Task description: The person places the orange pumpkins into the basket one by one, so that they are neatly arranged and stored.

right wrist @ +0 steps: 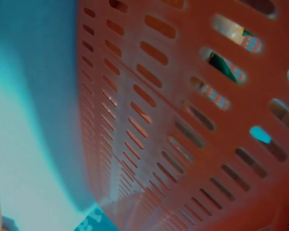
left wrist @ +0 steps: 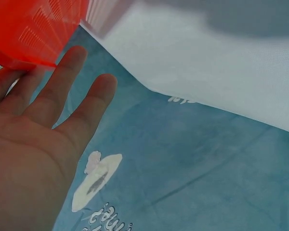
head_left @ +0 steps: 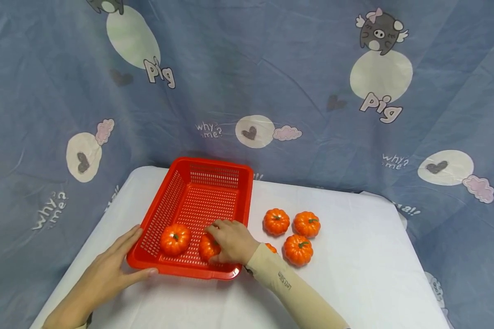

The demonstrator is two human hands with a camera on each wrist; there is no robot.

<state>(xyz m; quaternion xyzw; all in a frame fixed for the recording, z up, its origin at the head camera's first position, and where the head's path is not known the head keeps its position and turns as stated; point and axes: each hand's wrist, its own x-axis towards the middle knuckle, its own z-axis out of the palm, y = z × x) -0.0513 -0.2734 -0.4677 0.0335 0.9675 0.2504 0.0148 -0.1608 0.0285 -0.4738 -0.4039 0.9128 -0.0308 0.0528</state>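
Observation:
A red plastic basket (head_left: 214, 201) with slotted walls stands on the white table. Inside it, my right hand (head_left: 232, 240) grips a small orange pumpkin (head_left: 207, 248) near the basket's front right corner; the palm hides part of it. Another orange pumpkin (head_left: 175, 239) lies in the basket to the left. My left hand (head_left: 107, 274) is at the basket's front left corner, fingers extended along the outside of the rim, also seen as the left hand (left wrist: 43, 125) in the left wrist view. The right wrist view shows mostly the basket wall (right wrist: 149, 120), and the grip is hidden there.
Right of the basket sit several more pumpkins, among them an upper one (head_left: 276, 222), a right one (head_left: 306, 224) and a front one (head_left: 298, 250). Another pumpkin (head_left: 271, 247) is partly covered by the right forearm. A blue patterned cloth (head_left: 304, 82) hangs behind the table (head_left: 354, 283).

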